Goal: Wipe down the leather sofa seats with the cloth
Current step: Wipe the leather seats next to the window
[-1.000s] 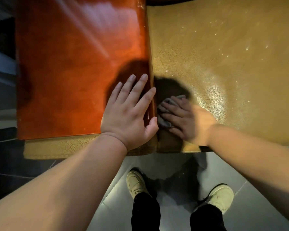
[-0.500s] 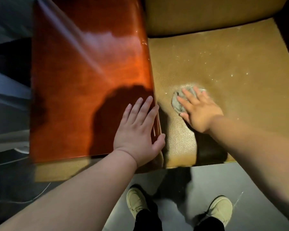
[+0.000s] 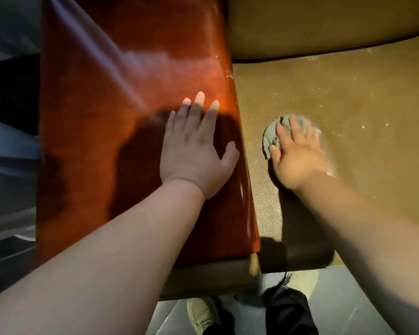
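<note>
Head view, looking straight down, and on the far left a strip of grey floor (image 3: 7, 165) runs alongside the furniture. Next comes the glossy red-brown armrest top (image 3: 121, 97), catching a bright streak of light across its upper half. Planted on it is the left hand (image 3: 194, 153), palm down, fingers (image 3: 196, 112) straight and only slightly fanned, thumb reaching out toward the armrest's right edge. The tips of three fingers sit in the light; the rest of the hand lies in shadow, and a dark shadow pools just left of the fingers and palm.

Past the thumb, over the armrest edge, lies the tan leather sofa seat (image 3: 363, 97), grainy and speckled with small bright flecks beyond the fingertips. On it, the right hand (image 3: 298, 158) presses flat on the grey cloth (image 3: 271, 136), fingers spread wide across it. The cloth is bunched under the palm and fingers, poking out past the fingertips and to the thumb side, resting on the seat near the armrest. Motion blur softens the hand's right edge. Behind the fingertips, the sofa backrest (image 3: 312, 22) rises. Below the wrists, a beige shoe (image 3: 201, 315) and dark trouser legs (image 3: 288, 310) stand on the floor.
</note>
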